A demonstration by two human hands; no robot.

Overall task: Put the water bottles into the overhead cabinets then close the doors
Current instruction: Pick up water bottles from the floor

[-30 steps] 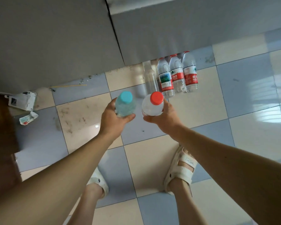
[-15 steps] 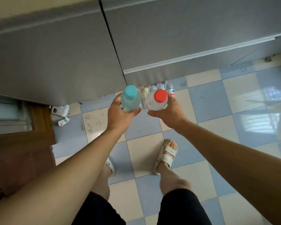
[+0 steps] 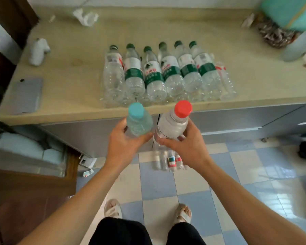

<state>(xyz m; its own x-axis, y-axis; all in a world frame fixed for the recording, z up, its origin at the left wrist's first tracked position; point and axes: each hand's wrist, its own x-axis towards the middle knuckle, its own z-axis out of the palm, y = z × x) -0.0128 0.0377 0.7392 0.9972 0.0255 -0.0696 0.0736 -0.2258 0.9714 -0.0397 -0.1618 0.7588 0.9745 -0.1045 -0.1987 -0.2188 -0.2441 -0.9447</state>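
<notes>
Clear thin plastic, glossy, ribbed low down: row of bottles (image 3: 166,73) at centre top, with paper-like green-and-white labels. Matt beige laminate-look countertop (image 3: 74,68) beneath, smooth. Teal cap (image 3: 136,109) and red cap (image 3: 183,108), both ridged matt plastic, at mid frame. Grey cabinet fronts (image 3: 237,117) below counter edge, smooth satin. Floor tiles (image 3: 157,181) glossy, reflective at lower right. Dark brown wood door (image 3: 16,188) at lower left, dull.

Soft daylight throughout; window glare on glossy floor tiles (image 3: 279,200) at lower right. Motion blur smears teal object (image 3: 290,11) top right. Wide-angle bending curves surface (image 3: 69,68) edges.
</notes>
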